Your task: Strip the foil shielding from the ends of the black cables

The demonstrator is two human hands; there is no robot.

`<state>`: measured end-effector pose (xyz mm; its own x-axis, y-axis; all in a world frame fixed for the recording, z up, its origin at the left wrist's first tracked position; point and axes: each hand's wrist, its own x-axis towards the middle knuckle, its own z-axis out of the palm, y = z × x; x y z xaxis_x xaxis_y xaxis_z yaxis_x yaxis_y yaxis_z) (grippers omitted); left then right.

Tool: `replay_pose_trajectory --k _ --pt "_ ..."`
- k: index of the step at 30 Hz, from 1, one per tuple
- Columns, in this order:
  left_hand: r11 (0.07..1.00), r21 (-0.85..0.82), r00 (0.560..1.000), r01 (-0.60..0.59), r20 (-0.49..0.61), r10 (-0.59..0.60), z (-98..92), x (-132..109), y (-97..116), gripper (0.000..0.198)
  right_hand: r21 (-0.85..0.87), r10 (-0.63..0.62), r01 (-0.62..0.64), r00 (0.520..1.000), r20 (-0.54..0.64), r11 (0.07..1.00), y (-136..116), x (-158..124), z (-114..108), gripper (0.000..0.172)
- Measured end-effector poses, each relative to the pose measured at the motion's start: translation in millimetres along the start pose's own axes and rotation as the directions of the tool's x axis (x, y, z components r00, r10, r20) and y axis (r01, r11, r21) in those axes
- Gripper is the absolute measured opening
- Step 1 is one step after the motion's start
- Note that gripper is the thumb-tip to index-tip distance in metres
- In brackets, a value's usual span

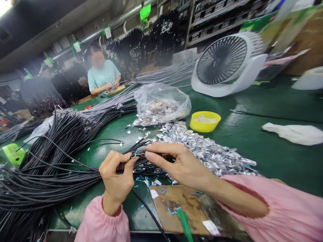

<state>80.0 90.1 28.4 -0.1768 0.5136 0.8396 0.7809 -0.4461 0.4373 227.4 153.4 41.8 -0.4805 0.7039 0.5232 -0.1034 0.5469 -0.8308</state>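
Near the middle of the view my left hand (117, 174) pinches the end of a black cable (148, 210), whose length runs down to the table's front edge. Thin coloured wires, blue, white and red, stick out of that end. My right hand (178, 163) is closed on these wires, thumb and forefinger pressed together at their tips. Behind and below both hands lies a bundle of black cables (83, 178). Under my right forearm is a brown board (176, 205) with blue scraps and a green-handled tool (184, 223) on it.
Foil scraps (202, 148) are heaped beyond my right hand, beside a plastic bag (163, 104) and a yellow dish (205, 121). A white fan (227, 64) stands at the back right. A white cloth-like item (292, 132) lies right. A person (103, 75) works across the table.
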Motion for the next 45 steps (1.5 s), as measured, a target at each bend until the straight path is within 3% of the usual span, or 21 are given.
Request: replay_pose_trajectory --k 7,11,16,22,25,27,29,32,36,40,43,45 --pt "0.998 0.056 1.000 0.007 -0.003 -0.006 2.8 -2 4 0.010 -0.056 -0.041 0.040 0.999 -0.018 0.998 2 0 0 0.020" --pt "0.979 -0.024 0.979 0.201 0.031 -0.201 5.0 -1 5 0.007 -0.115 -0.090 0.080 0.993 -0.080 0.990 4 -1 0 0.019" --pt "0.865 -0.143 0.871 0.481 0.190 -0.453 3.3 1 6 0.016 -0.243 -0.188 0.154 0.974 -0.124 0.958 6 -3 0 0.018" --pt "0.727 -0.236 0.749 0.645 0.384 -0.540 1.1 5 6 0.035 -0.275 -0.222 0.184 0.968 -0.114 0.944 7 -4 1 0.018" --pt "0.639 -0.278 0.684 0.717 0.455 -0.570 1.6 6 5 0.039 -0.249 -0.175 0.138 0.975 -0.134 0.959 7 -4 1 0.018" --pt "0.644 -0.299 0.704 0.704 0.416 -0.576 2.4 5 5 0.034 -0.218 -0.107 0.069 0.980 -0.166 0.973 7 -4 1 0.017" --pt "0.721 -0.285 0.772 0.631 0.314 -0.552 3.4 3 6 0.024 -0.175 -0.042 0.008 0.981 -0.190 0.985 5 -3 1 0.019" --pt "0.860 -0.193 0.878 0.472 0.195 -0.438 5.4 -2 7 0.017 -0.086 0.029 -0.044 0.986 -0.162 0.995 2 -2 2 0.025" --pt "0.957 -0.092 0.953 0.273 0.161 -0.257 7.0 -5 9 0.018 0.003 0.116 -0.116 0.988 -0.103 0.993 1 1 1 0.031" --pt "0.988 -0.039 0.978 0.152 0.152 -0.144 7.1 -3 10 0.017 0.072 0.181 -0.179 0.983 -0.030 0.981 2 2 -1 0.037" --pt "0.969 -0.072 0.955 0.236 0.203 -0.217 8.2 -1 7 0.012 0.170 0.213 -0.220 0.975 0.062 0.961 5 2 -3 0.043" --pt "0.931 -0.119 0.909 0.345 0.288 -0.301 10.0 0 5 0.011 0.229 0.215 -0.237 0.969 0.118 0.944 8 4 -4 0.045"
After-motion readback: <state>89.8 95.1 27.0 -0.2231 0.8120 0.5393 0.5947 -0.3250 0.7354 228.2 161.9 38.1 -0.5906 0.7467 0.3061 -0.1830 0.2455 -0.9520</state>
